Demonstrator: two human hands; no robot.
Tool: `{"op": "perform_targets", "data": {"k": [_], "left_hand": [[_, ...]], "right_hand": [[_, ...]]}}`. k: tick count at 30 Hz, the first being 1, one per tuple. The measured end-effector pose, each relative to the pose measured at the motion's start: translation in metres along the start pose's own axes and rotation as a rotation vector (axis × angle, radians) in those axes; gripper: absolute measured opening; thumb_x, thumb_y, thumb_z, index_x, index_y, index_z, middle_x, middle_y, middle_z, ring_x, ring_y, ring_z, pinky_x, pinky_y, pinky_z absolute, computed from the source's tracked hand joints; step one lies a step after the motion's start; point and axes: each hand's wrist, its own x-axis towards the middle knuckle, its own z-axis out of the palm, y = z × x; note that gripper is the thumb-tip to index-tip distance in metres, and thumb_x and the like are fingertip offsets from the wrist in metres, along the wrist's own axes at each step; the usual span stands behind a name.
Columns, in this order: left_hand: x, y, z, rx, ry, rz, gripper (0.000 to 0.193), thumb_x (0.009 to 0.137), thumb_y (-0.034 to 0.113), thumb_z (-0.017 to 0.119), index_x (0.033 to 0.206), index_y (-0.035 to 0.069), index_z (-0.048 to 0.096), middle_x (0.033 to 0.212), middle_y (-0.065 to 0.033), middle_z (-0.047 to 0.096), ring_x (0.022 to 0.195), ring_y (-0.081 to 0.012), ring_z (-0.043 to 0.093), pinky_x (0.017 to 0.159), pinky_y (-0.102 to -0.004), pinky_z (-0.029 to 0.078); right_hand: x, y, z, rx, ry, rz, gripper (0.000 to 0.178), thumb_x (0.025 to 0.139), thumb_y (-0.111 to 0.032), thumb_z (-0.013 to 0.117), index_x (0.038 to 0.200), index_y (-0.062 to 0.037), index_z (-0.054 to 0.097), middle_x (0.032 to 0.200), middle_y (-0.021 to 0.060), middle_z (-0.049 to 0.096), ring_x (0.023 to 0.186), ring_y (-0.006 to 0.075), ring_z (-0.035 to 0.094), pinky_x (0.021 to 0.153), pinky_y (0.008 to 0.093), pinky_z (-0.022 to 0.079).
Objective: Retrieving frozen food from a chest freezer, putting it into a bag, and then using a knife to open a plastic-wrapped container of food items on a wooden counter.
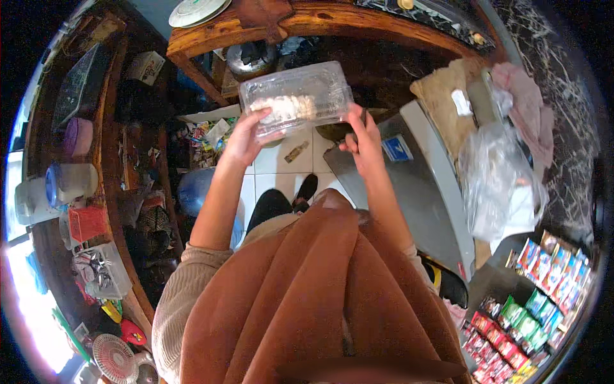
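A clear plastic clamshell box is held up in front of me, tilted, its lid appearing closed. Inside, along its near side, lie pale, lumpy pieces that I cannot identify. My left hand grips the near left corner, thumb on top. At the right end, my right hand touches the corner with one digit, its other fingers curled. A small dark shape shows between those fingers, too unclear to name. Below the box, a small brownish packet lies on the white tile floor.
A wooden table crosses the far side, a pale plate on it. Shelves with tubs and baskets line the left. To the right are a grey panel, cardboard, a plastic bag and rows of colourful sachets.
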Motion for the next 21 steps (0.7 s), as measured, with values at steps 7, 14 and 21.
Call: {"op": "perform_targets", "data": {"k": [7, 14, 21], "left_hand": [[0.133, 0.093, -0.009, 0.241, 0.114, 0.111, 0.042, 0.085, 0.014, 0.060, 0.121, -0.001, 0.043, 0.112, -0.0132, 0.056, 0.093, -0.0255, 0.063, 0.077, -0.0387, 0.057], [0.249, 0.161, -0.045, 0.241, 0.117, 0.280, 0.065, 0.087, 0.031, 0.061, 0.135, 0.001, 0.031, 0.130, -0.0157, 0.043, 0.111, -0.0287, 0.051, 0.085, -0.0406, 0.051], [0.261, 0.150, -0.053, 0.029, 0.192, 0.491, 0.053, 0.088, 0.028, 0.043, 0.135, 0.003, 0.035, 0.135, -0.0143, 0.040, 0.120, -0.0328, 0.043, 0.100, -0.0417, 0.039]], "right_hand": [[0.170, -0.023, 0.075, -0.118, -0.032, -0.061, 0.035, 0.080, -0.030, 0.068, 0.103, -0.0069, 0.055, 0.075, -0.0008, 0.054, 0.047, 0.0064, 0.039, 0.044, 0.0241, 0.043], [0.295, -0.028, 0.139, -0.114, 0.091, 0.004, 0.053, 0.071, -0.037, 0.076, 0.107, -0.0059, 0.053, 0.085, 0.0062, 0.056, 0.054, 0.0108, 0.047, 0.042, 0.0251, 0.046], [0.277, -0.016, 0.159, 0.146, 0.387, -0.038, 0.051, 0.078, -0.039, 0.070, 0.112, -0.0050, 0.053, 0.076, 0.0012, 0.051, 0.059, 0.0118, 0.046, 0.046, 0.0271, 0.037]]}}
